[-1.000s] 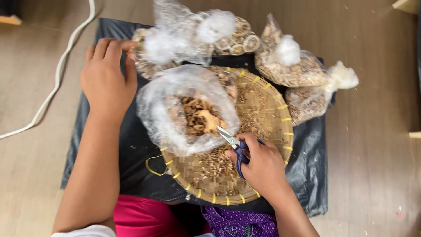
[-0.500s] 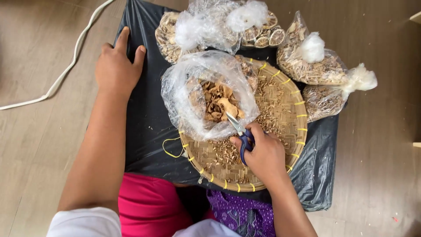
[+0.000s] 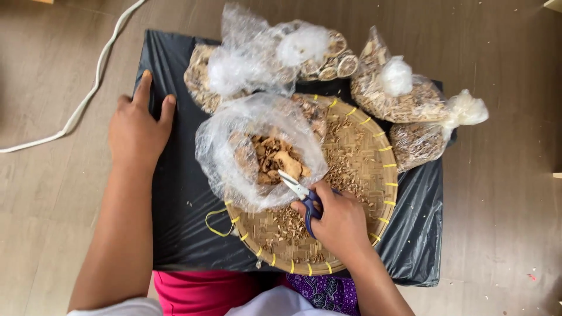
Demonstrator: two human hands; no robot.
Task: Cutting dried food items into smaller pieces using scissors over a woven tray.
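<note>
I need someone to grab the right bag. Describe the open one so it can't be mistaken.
Find the round woven tray on the black plastic sheet. The open clear bag rests on the tray's left part, beside the right hand holding scissors. Unlike the knotted bags behind, its mouth gapes over tan dried chunks.

— That sheet point(image 3: 181, 193) under everything, is it plastic?
— Black plastic film, glossy and creased. The round tray point(image 3: 374, 169) on it is woven bamboo or cane, matt and rough, rim bound with yellow plastic ties.
— And the open bag point(image 3: 234, 146)?
— Thin clear plastic, crinkled and shiny, with dry, rough brown chips inside.
— The scissors point(image 3: 301, 196)?
— Bright smooth metal blades, blue plastic handles in the right hand point(image 3: 339, 225).
— The floor point(image 3: 503, 205)?
— Matt wood-look planks.
</note>
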